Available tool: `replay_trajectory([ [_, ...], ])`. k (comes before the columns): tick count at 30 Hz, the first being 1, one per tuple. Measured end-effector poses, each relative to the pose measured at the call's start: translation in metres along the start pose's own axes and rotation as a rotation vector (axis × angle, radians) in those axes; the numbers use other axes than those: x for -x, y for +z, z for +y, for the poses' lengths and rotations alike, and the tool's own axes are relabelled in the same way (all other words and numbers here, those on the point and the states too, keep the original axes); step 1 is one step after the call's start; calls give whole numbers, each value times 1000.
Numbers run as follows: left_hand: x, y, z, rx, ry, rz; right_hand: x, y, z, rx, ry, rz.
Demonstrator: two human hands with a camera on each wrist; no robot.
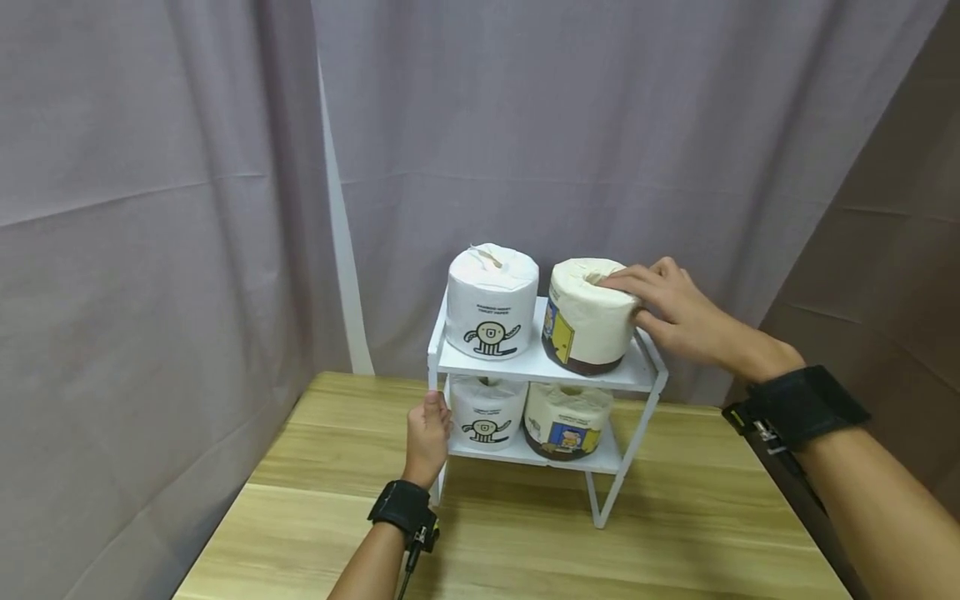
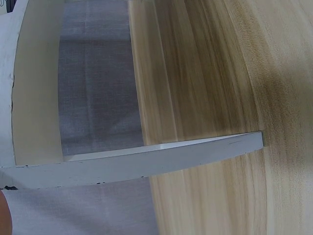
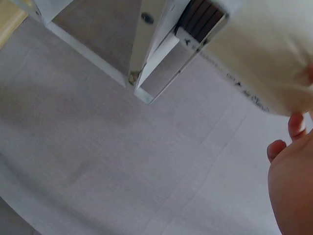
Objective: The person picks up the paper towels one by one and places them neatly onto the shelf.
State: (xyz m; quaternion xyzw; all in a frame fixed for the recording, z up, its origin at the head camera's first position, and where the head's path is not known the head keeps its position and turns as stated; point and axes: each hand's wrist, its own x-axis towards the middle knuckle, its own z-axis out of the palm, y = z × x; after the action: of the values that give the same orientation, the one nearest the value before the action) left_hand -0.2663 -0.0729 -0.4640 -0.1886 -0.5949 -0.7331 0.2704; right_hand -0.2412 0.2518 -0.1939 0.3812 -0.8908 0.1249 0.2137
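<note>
On the top shelf of a white two-tier rack (image 1: 480, 364), a white-wrapped toilet roll (image 1: 492, 308) stands at the left. To its right, my right hand (image 1: 675, 310) pinches a cream-wrapped toilet roll (image 1: 596, 321), fingers at its top hole and thumb against its side. That roll leans slightly on the shelf; in the right wrist view its cream wrapper (image 3: 269, 58) shows beside the fingers. My left hand (image 1: 427, 437) grips the rack's left upright, thumb up. Only a bit of that hand (image 2: 5, 215) enters the left wrist view, beside the white frame (image 2: 112, 169).
Another white roll (image 1: 487, 417) and another cream roll (image 1: 568, 423) stand on the lower shelf. The rack is on a wood-grain table (image 1: 510, 550). Grey curtains (image 1: 600, 125) hang close behind and at the left. Black straps (image 1: 810, 408) with cables circle both wrists.
</note>
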Motion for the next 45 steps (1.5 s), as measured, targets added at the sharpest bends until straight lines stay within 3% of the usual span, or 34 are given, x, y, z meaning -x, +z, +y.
replay_trajectory([
  [9, -1, -1, -2, 13, 2, -7, 0, -6, 4, 11, -118, 12],
  [20, -5, 0, -5, 6, 8, -4, -5, -17, -5, 54, -147, 21],
  [32, -7, 2, -3, 10, -8, -3, -15, -23, -32, 61, 27, 23],
  [41, -4, 1, -5, 3, -13, 0, -19, -11, -45, 22, 118, 83],
  [45, -2, -2, -3, 0, -25, 8, -25, -3, -56, 56, 150, 76],
])
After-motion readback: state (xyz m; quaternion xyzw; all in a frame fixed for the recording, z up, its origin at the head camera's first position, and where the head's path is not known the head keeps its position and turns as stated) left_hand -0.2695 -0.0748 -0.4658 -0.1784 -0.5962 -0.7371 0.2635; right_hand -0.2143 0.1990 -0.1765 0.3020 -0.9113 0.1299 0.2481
